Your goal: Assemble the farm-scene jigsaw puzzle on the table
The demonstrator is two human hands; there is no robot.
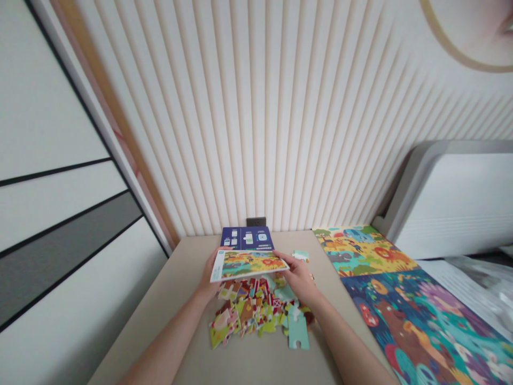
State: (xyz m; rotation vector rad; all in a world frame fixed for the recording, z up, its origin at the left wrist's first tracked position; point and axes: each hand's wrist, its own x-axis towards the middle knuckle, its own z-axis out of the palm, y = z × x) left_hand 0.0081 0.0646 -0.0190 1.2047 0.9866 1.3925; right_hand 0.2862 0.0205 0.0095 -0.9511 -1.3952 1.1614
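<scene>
A white-bordered picture card (254, 264) with a safari animal scene is held up level above the table. My left hand (211, 275) is closed on its left edge, and my right hand (300, 275) grips its right edge. Beneath and in front of the card lies a loose heap of jigsaw puzzle pieces (256, 310), mostly green, red and yellow. One light teal piece (297, 329) rests at the heap's right side. Part of the heap is hidden by the card and my hands.
Behind the card, a dark blue printed sheet (246, 238) sits by the wall socket (256, 221). To the right lie an assembled safari puzzle (363, 250) and a dark forest-animal puzzle (425, 326). A grey-white headboard-like panel (457, 198) stands beyond them, with clear plastic (484, 278) below.
</scene>
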